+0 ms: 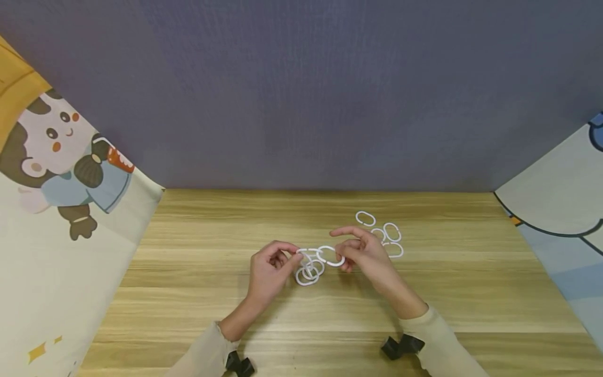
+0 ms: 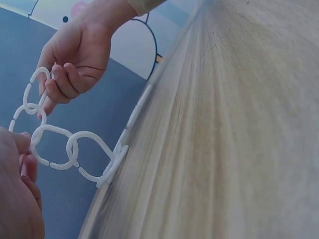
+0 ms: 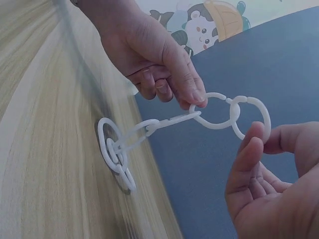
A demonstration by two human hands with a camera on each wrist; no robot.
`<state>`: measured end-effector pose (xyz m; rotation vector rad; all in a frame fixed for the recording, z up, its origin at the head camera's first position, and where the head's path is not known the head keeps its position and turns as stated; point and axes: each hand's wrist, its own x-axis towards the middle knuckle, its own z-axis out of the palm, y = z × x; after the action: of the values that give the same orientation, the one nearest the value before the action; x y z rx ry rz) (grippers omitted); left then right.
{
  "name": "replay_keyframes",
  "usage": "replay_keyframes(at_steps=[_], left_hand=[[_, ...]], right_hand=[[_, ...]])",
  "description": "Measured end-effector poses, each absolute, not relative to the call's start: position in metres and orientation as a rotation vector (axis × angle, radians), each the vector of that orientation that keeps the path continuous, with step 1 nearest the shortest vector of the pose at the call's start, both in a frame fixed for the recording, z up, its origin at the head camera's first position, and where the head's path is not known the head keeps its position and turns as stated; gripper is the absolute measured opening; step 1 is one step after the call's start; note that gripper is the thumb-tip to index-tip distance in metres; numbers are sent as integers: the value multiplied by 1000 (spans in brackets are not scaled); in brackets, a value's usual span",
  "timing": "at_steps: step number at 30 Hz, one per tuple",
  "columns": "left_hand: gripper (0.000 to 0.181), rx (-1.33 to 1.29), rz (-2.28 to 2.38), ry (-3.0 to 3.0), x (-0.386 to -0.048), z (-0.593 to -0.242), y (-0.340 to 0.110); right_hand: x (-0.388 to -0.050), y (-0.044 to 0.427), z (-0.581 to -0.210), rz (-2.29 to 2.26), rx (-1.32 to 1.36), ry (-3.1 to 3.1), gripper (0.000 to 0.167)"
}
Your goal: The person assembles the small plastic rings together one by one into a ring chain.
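Between the two hands hangs a chain of white oval links, its lower end lying on the wooden table. My left hand pinches one link near the chain's upper end between thumb and forefinger. The end link is pinched by my right hand, whose forefinger is extended in the head view. In the right wrist view the end link passes through the link at my left fingertips. Small gaps show in several links in the left wrist view, such as one hanging link.
Several loose white links lie on the wooden table just beyond my right hand, partly hidden by it. A grey-blue panel stands behind the table, with cartoon-printed panels at both sides.
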<state>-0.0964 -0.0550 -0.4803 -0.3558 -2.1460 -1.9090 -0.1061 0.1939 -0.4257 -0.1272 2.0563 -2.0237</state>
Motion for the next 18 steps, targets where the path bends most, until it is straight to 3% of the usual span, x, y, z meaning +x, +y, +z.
replay_keyframes(at_steps=[18], left_hand=[[10,-436,-1898,-2299,-109,-482,-56]], right_hand=[[-128,194,-422,-1966,-173,2026,45]])
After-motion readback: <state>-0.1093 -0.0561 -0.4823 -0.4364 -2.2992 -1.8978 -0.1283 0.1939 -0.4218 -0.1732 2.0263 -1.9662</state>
